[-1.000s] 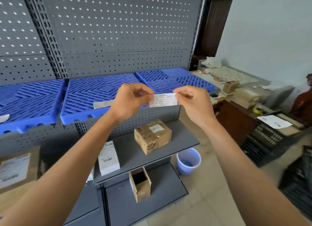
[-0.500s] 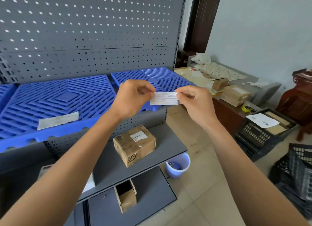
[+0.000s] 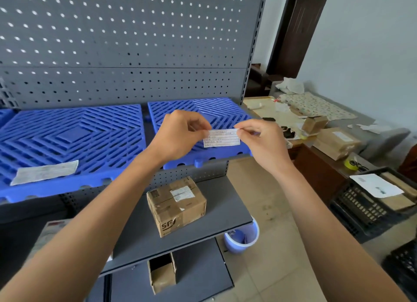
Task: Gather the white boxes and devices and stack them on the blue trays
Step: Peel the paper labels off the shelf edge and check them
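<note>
**Shelf stock, label in hand**

Against the back of the unit, a grey perforated steel panel (image 3: 126,42) carries the shelves.

- Blue slatted plastic trays: one large tray (image 3: 67,139) across the upper shelf, a second (image 3: 216,112) at its right end. A pale printed paper slip (image 3: 45,172) lies flat near the front left edge of the first. No white box or device sits on either.
- Grey steel shelf (image 3: 216,213) below: a brown corrugated carton with a white sticker (image 3: 177,205) stands near its middle; probably stiff and light to moderate, best taken by two opposite side faces.
- Lower deck: a small open brown carton (image 3: 162,272) at the front edge.
- Floor by the shelf's right corner: a pale blue plastic bucket (image 3: 242,237).
- Side table at the right: brown parcels (image 3: 336,141); contents cannot be told.
- Small white printed label (image 3: 221,137), held in the air in front of the right-hand tray's front edge. Thin, limp, nearly weightless, likely easy to crease; corner holds suit it.
- Left hand (image 3: 180,135): thumb and forefinger pinched together on the label's upper left corner.
- Right hand (image 3: 262,139): fingertips pinched on the upper right corner.
</note>
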